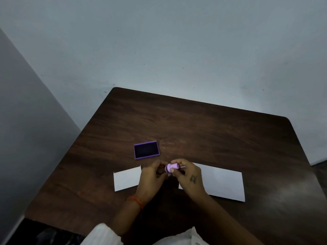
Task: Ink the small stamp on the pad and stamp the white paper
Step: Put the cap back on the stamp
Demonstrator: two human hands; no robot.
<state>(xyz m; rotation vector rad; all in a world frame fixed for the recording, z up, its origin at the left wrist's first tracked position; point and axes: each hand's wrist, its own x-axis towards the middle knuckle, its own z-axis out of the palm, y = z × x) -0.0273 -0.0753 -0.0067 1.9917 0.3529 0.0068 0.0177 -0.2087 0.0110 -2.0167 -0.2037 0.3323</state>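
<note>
A small lilac stamp (171,167) lies on its side between my two hands, just above the table. My right hand (189,175) grips its handle end with the fingertips. My left hand (152,175) pinches the wider base end. An open purple ink pad (146,149) with a dark inked face rests on the table just beyond my hands, a little to the left. One sheet of white paper (224,183) lies to the right, partly under my right hand. A smaller white paper (126,178) lies to the left.
The dark wooden table (212,131) stands against a pale wall, with its far edge and rounded corners in view. An orange band circles my left wrist (136,200). The floor drops away at the left.
</note>
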